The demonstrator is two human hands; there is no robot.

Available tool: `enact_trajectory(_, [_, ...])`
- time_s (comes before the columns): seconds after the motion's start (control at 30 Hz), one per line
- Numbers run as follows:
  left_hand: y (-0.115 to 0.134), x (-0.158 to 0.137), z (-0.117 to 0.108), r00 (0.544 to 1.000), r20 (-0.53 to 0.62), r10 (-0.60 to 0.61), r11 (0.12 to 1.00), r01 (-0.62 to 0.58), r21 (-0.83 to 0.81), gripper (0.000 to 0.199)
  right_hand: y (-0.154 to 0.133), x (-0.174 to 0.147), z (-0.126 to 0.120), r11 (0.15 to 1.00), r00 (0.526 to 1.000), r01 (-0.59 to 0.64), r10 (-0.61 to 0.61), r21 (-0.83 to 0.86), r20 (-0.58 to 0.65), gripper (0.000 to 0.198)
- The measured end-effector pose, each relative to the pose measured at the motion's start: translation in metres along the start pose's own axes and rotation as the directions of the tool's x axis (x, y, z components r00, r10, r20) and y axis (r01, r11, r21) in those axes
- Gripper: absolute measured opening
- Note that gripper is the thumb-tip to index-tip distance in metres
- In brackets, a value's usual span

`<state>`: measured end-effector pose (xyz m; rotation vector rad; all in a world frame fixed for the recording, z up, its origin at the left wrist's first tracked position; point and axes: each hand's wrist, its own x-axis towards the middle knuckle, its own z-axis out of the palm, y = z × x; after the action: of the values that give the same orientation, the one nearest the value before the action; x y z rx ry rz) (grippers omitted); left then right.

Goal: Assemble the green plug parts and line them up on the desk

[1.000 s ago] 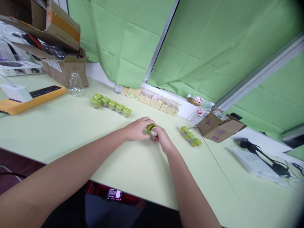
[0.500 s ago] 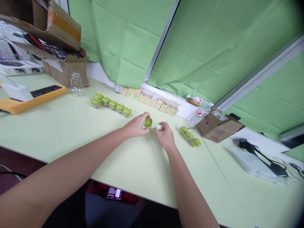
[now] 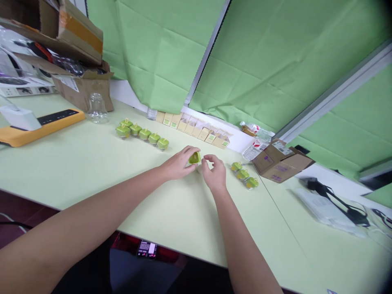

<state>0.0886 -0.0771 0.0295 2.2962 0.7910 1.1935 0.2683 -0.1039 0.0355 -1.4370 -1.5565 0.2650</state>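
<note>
My left hand (image 3: 179,164) is closed around a small green square lid (image 3: 194,157), its hollow inner side turned towards my right hand. Just to the right, my right hand (image 3: 215,173) has its thumb and forefinger curled close together beside the lid; what sits between them is hidden. Left of my hands stands a row of small clear jars with green lids (image 3: 144,134), each with a small loop on top. On the right are several more such green-lidded jars (image 3: 243,174), placed in a short slanting line.
Small beige cartons (image 3: 191,127) line the back edge by the green curtain. A clear glass jar (image 3: 97,109) and an orange power strip (image 3: 61,124) are at left. Cardboard boxes (image 3: 277,161) and plastic bottles (image 3: 260,132) stand at right, with a black-cabled device (image 3: 343,204) beyond.
The green lid has shifted slightly right and turned so its inside shows more. The small white piece seen in my right fingers is no longer plainly visible; my hands are closer together.
</note>
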Motion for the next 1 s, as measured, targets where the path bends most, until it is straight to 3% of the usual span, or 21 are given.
enact_trajectory(0.07, [0.004,0.000,0.000,1.000,0.002,-0.027,0.999,0.027,-0.037,0.048,-0.010,0.000,0.001,0.953,0.989,-0.134,0.112,0.273,0.095,0.025])
enact_trajectory(0.17, [0.007,-0.001,0.000,0.997,0.032,-0.066,0.994,0.069,-0.083,0.050,-0.018,-0.002,0.006,0.711,0.927,-0.368,0.230,0.599,0.297,0.027])
enact_trajectory(0.23, [0.007,-0.001,0.001,0.998,0.033,-0.057,0.994,0.059,-0.094,0.050,-0.020,-0.003,0.009,0.598,0.903,-0.428,0.253,0.677,0.347,0.026])
enact_trajectory(0.3, [0.005,-0.001,0.002,0.999,0.011,-0.031,0.996,0.032,-0.080,0.049,-0.020,-0.004,0.011,0.562,0.899,-0.437,0.270,0.702,0.344,0.026])
enact_trajectory(0.43, [0.000,0.001,0.004,0.996,-0.089,-0.013,0.997,0.007,-0.074,0.051,-0.018,-0.001,0.007,0.591,0.918,-0.389,0.317,0.707,0.240,0.029])
enact_trajectory(0.57, [-0.005,0.008,0.004,0.963,-0.218,-0.161,0.961,0.102,-0.258,0.032,-0.016,0.002,0.004,0.687,0.950,-0.287,0.294,0.668,0.105,0.028])
enact_trajectory(0.8, [-0.010,0.012,0.008,0.948,-0.065,-0.312,0.838,0.243,-0.489,0.022,-0.014,-0.002,0.009,0.814,0.984,-0.173,0.171,0.554,0.056,0.027])
enact_trajectory(1.0, [-0.009,0.011,0.008,0.918,-0.005,-0.397,0.769,0.330,-0.547,0.027,-0.012,-0.001,0.007,0.800,0.974,-0.222,0.207,0.557,0.091,0.028])
